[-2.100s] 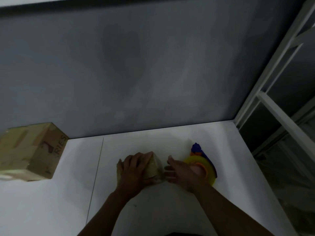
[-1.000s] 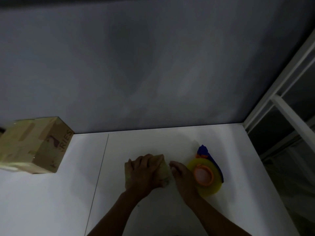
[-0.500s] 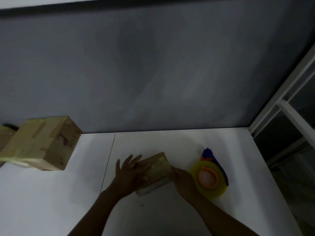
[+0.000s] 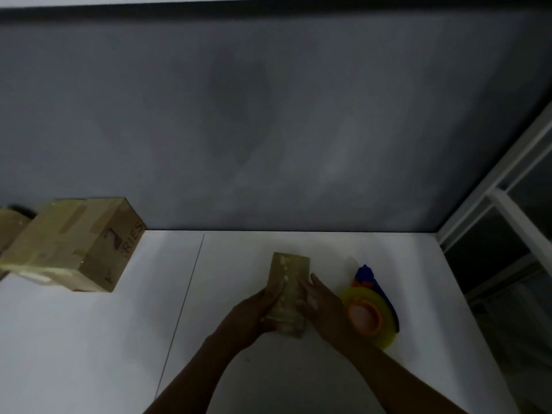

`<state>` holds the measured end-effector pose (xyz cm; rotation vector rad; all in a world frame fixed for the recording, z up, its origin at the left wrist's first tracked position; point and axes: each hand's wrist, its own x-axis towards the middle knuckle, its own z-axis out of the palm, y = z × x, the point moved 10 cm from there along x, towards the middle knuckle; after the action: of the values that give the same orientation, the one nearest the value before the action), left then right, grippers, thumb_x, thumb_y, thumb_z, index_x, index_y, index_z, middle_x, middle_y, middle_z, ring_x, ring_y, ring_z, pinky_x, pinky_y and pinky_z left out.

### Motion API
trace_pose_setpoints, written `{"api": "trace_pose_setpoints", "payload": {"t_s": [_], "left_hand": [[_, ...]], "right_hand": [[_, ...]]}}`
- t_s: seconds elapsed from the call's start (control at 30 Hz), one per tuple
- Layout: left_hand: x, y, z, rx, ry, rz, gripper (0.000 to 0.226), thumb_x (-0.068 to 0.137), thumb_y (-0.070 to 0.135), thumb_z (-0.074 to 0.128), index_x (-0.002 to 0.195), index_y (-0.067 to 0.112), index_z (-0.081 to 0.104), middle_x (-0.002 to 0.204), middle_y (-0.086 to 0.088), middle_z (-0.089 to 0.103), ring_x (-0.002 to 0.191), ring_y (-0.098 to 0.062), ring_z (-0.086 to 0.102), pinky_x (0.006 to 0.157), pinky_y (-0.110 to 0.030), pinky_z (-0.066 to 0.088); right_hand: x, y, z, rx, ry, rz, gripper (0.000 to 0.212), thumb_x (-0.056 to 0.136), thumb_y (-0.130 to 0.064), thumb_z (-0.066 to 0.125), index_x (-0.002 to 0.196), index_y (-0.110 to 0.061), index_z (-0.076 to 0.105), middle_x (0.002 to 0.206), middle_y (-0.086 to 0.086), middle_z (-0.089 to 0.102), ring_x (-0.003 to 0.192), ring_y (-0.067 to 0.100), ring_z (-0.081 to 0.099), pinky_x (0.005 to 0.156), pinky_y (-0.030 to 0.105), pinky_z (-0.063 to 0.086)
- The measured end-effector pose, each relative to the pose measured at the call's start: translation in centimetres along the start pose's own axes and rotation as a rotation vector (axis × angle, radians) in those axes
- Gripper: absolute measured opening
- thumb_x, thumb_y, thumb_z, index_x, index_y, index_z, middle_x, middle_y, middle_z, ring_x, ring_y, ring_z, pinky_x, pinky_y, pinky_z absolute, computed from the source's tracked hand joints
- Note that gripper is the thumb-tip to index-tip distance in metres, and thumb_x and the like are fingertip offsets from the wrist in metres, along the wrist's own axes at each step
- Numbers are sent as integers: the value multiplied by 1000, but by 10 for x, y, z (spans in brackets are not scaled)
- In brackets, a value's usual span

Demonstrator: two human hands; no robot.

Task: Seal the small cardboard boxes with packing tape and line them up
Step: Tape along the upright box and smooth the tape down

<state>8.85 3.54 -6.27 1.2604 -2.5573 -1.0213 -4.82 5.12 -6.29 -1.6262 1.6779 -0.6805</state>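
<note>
Logging the bench from left to right. 1 cut-off box [image 4: 9, 231] shows only a corner at the left picture edge. Right beside it stands the large taped box [image 4: 71, 243], with tape strips across its top and the letters "RIES" on its right face; whether the 2 touch, I cannot tell. Both sit on the white table [image 4: 89, 339], against the grey wall [image 4: 268, 115]. A thin seam [image 4: 182, 297] runs across the tabletop, between the large box and my hands.

My left hand [image 4: 254, 318] grips the small cardboard box [image 4: 288, 291] at its near left side: fingers curled along the edge, thumb on the near end. The small box lies at the table's middle, long axis pointing away from me, its top glossy with tape. Whether its near end rests on the table or is lifted, I cannot tell.

My right hand [image 4: 325, 309] lies against the box's right side, fingers straight and flat on it, not curled.

Just right of that hand lies the tape roll [image 4: 369, 318], yellow with an orange core, on a blue holder [image 4: 366, 274]. A white window frame [image 4: 507, 210] stands past the table's right edge.
</note>
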Motion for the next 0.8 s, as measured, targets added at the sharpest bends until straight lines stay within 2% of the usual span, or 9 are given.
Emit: {"api": "trace_pose_setpoints", "payload": {"t_s": [0.07, 0.13, 0.23, 0.33, 0.4, 0.5, 0.6, 0.7, 0.8], "left_hand": [[9, 5, -4, 6, 42, -39, 82, 92, 40, 55, 147, 40, -6, 151, -2, 35, 123, -14, 49, 91, -1, 32], [19, 8, -5, 40, 66, -55, 77, 95, 41, 49, 146, 38, -9, 151, -6, 34, 124, -19, 49, 98, -18, 39], [33, 9, -5, 75, 102, -71, 78, 96, 39, 50, 145, 41, -10, 146, -10, 41, 119, -22, 53, 97, -28, 44], [40, 7, -2, 89, 105, -115, 80, 95, 40, 50, 146, 38, -12, 145, -11, 41, 118, -24, 53, 95, -32, 47], [40, 8, -1, 132, 126, -123, 79, 93, 48, 45, 147, 38, -11, 151, -11, 30, 121, -26, 50, 95, -36, 49], [30, 12, -7, 275, 181, -195, 78, 94, 53, 42, 151, 30, -6, 159, -11, 6, 136, -31, 33, 101, -41, 45], [21, 33, -19, 249, 293, -140, 70, 95, 44, 48, 151, 22, 13, 158, -12, 10, 140, -34, 26, 102, -43, 41], [19, 39, -18, 238, 290, -124, 66, 97, 44, 42, 152, 25, 11, 159, -4, 7, 142, -23, 20, 107, -33, 35], [16, 55, -27, 121, 362, -66, 59, 96, 37, 49, 148, 17, 29, 155, -6, 21, 138, -22, 28, 108, -31, 35]], "right_hand": [[1, 10, -19, -39, 67, 19, 53, 94, -48, 46, 142, -28, 34, 145, -11, 32, 134, 10, 33, 109, 18, 23], [-7, 21, -46, -190, 204, 84, 46, 96, -43, 47, 137, -22, 47, 134, -6, 49, 126, 16, 46, 104, 24, 31], [-35, 49, -73, -211, 375, 275, 67, 89, -59, 36, 119, -5, 61, 116, 12, 63, 111, 30, 56, 96, 36, 40], [-63, 80, -91, -215, 560, 477, 38, 79, -35, 67, 95, 0, 64, 88, 18, 62, 83, 37, 61, 68, 34, 47], [-71, 93, -99, -335, 535, 607, 58, 69, -33, 79, 113, -2, 58, 105, 19, 59, 93, 37, 58, 72, 41, 50], [-80, 131, -91, -69, 405, 808, 84, 80, -35, 72, 143, -4, 27, 134, 22, 44, 118, 39, 47, 91, 46, 45], [-81, 148, -84, 40, 318, 799, 64, 85, -24, 67, 135, 2, 37, 123, 23, 54, 109, 39, 55, 88, 44, 50], [-85, 153, -90, 30, 309, 833, 52, 84, -22, 68, 125, 2, 48, 115, 21, 59, 103, 36, 59, 82, 39, 50], [-88, 150, -92, 84, 306, 846, 48, 78, -24, 75, 114, 0, 55, 94, 12, 59, 83, 28, 58, 67, 32, 50]]}}
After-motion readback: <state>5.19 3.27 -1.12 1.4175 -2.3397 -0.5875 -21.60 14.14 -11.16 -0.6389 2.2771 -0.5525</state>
